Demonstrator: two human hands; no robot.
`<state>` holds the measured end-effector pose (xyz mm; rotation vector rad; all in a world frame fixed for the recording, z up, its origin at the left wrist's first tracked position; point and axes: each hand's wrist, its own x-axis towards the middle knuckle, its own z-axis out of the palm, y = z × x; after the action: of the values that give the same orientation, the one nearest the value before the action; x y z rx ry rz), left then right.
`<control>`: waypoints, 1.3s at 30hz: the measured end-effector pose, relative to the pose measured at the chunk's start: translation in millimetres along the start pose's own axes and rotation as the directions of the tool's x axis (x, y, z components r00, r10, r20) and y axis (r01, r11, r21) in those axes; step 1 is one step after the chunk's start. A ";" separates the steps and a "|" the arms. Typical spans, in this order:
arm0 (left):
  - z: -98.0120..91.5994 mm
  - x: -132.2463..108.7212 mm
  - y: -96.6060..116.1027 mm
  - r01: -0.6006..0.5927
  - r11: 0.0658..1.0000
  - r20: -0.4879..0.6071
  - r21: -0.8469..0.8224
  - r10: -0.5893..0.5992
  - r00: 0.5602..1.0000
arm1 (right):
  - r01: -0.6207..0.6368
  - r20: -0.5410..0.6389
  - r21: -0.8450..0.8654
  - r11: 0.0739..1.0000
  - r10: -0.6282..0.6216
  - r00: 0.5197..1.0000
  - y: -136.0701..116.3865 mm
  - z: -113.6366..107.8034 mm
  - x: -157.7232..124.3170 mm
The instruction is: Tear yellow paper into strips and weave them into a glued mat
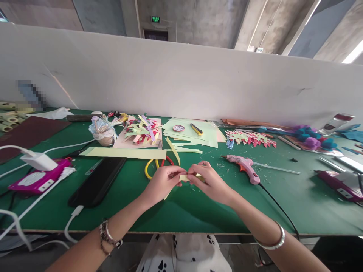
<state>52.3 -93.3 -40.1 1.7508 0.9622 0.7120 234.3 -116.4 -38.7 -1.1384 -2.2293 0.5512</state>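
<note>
Between my two hands is a pale yellow paper strip [184, 177], pinched near its middle just above the green table. My left hand [164, 181] grips it with thumb and fingertips. From the other side, the fingers of my right hand [208, 181] are closed on the same strip. A curved yellow paper strip [174, 151] stands up behind my left hand. Scissors with yellow and red handles [148, 169] lie just beyond, partly under a wide pale yellow paper band [124, 152]. More narrow strips [187, 150] lie behind my hands.
A pink glue gun [245, 166] lies at the right. Left are a black phone [98, 183] on a cable and a magenta power strip [42, 177]. Farther back are coloured paper scraps [141, 130], light green sheets [210, 139] with a utility knife [196, 129], and a wrapped pot [104, 132].
</note>
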 end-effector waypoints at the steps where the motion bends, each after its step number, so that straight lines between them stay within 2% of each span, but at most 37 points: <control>1: 1.6 -0.2 0.5 0.008 0.999 0.003 -0.034 -0.008 1.000 | -0.021 -0.018 -0.002 1.000 0.021 1.000 1.0 1.9 0.2; 7: 4.9 -3.2 6.5 0.056 0.974 -0.006 -0.220 -0.059 0.998 | -0.079 -0.104 -0.044 0.996 0.074 0.992 5.3 4.9 -1.3; 11: 5.1 -4.7 8.3 0.101 0.961 0.000 -0.259 -0.104 0.995 | -0.062 -0.110 -0.056 0.996 0.056 0.992 5.8 4.3 -2.4; 17: 4.3 -5.1 7.3 0.116 0.975 -0.063 -0.190 -0.130 0.990 | -0.050 -0.074 -0.079 0.996 0.044 0.996 5.2 2.3 -3.1; 23: 2.7 -6.7 5.3 0.117 0.974 -0.064 -0.194 -0.132 0.989 | -0.023 0.014 -0.084 0.996 0.024 1.000 4.1 -2.1 -5.1; 27: 0.4 -8.2 7.0 0.126 0.983 -0.033 -0.130 -0.131 0.991 | -0.003 0.021 -0.085 0.996 0.005 1.000 2.8 -4.2 -5.5; 32: -3.1 -9.3 6.0 0.081 0.994 -0.031 -0.075 -0.084 0.996 | 0.015 0.043 -0.077 0.997 -0.012 0.999 1.5 -5.8 -5.3; 39: -6.0 -10.2 6.1 0.035 0.998 -0.084 -0.050 -0.039 0.996 | -0.010 0.023 -0.053 0.999 0.011 1.000 0.3 -7.9 -4.9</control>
<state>43.9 -100.5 -32.6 1.6680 1.0241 0.7848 242.0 -119.5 -34.4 -1.1771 -2.2714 0.5151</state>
